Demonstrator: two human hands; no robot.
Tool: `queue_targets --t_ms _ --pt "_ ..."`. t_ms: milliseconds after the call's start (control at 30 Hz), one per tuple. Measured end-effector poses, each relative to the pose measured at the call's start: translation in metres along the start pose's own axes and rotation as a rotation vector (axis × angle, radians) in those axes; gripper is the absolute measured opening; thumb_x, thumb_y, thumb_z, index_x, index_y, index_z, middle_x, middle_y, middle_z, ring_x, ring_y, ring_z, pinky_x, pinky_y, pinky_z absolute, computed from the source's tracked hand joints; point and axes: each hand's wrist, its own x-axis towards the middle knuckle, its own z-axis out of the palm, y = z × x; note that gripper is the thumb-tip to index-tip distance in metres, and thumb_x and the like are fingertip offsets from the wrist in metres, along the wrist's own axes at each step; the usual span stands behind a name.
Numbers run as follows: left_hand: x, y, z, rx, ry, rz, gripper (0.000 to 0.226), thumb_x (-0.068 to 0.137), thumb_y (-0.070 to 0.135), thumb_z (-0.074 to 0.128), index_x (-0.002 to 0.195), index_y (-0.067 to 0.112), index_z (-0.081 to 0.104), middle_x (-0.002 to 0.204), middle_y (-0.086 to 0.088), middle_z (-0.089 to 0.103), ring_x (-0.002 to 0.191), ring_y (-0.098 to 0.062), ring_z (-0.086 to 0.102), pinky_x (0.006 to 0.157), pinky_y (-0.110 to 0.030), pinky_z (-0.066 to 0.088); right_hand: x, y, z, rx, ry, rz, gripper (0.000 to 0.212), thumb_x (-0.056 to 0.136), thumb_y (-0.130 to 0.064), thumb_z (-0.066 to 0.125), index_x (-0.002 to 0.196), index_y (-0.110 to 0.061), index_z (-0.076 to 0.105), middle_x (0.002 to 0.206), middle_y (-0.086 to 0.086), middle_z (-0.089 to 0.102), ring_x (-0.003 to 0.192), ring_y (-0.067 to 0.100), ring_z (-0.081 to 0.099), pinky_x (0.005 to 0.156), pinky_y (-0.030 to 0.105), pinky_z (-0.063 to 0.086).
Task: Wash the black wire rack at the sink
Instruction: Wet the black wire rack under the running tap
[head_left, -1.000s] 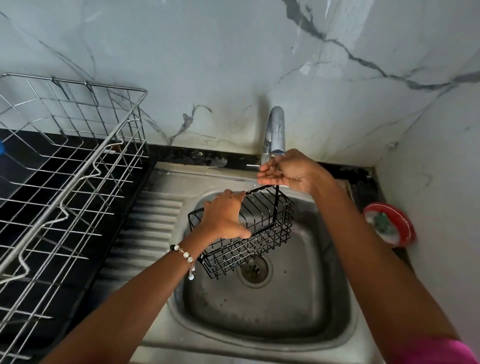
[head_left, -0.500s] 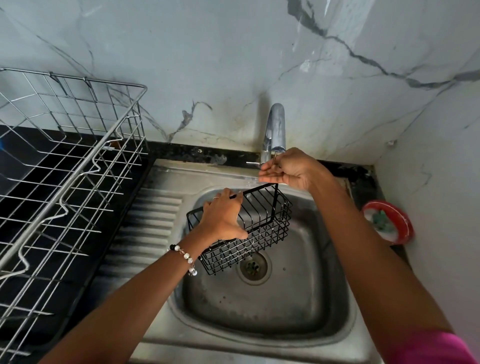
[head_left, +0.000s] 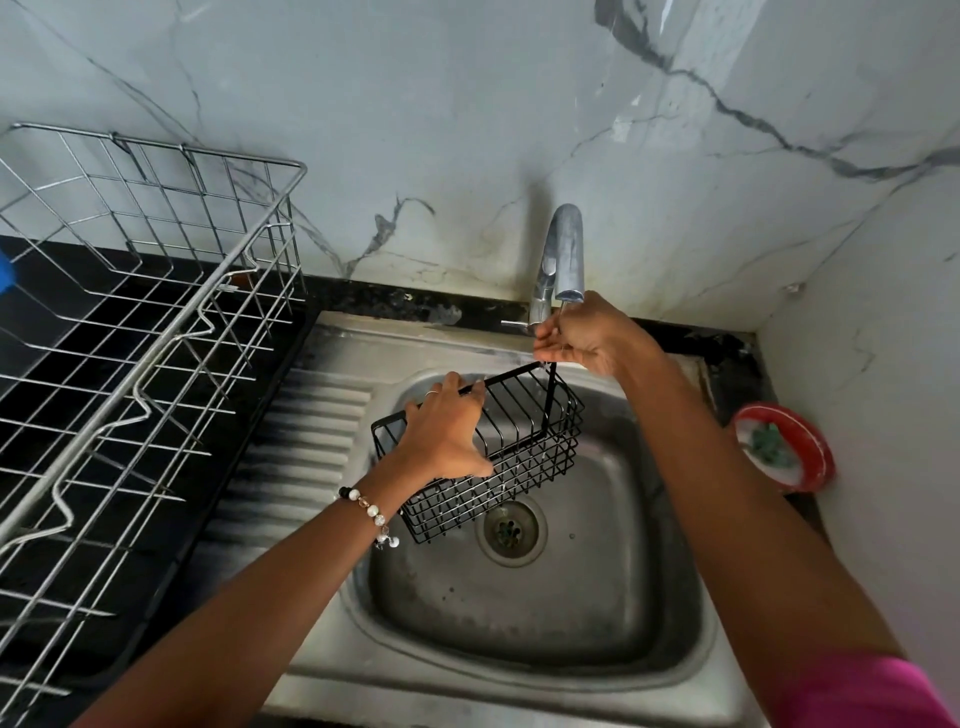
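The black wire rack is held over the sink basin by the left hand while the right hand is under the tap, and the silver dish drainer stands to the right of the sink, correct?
Not quite: the head view shows the silver dish drainer standing left of the sink, not right. The rest holds: the left hand holds the black wire rack over the basin, the right hand under the tap.

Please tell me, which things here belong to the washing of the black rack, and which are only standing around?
Belong to the job:
black wire rack, gripped by the left hand
right hand, under the tap's spout
tap
sink

Only standing around:
steel dish rack on the counter
red dish by the corner
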Motion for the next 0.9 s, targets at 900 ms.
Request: queue_targets --t_ms 900 --pt "0.002 -0.006 0.003 -0.594 -0.004 -0.195 0.093 0.046 0.03 0.087 0.131 0.007 0.056 0.14 -0.005 0.053 0.112 -0.015 0.058 0.102 -0.038 0.046 -0.023 -0.011 -0.015 -0.085 -0.097 -0.006 0.022 0.094 0.012 0.036 0.101 0.012 0.057 0.115 0.032 0.057 0.103 0.037 0.064 0.083 0.039 0.057"
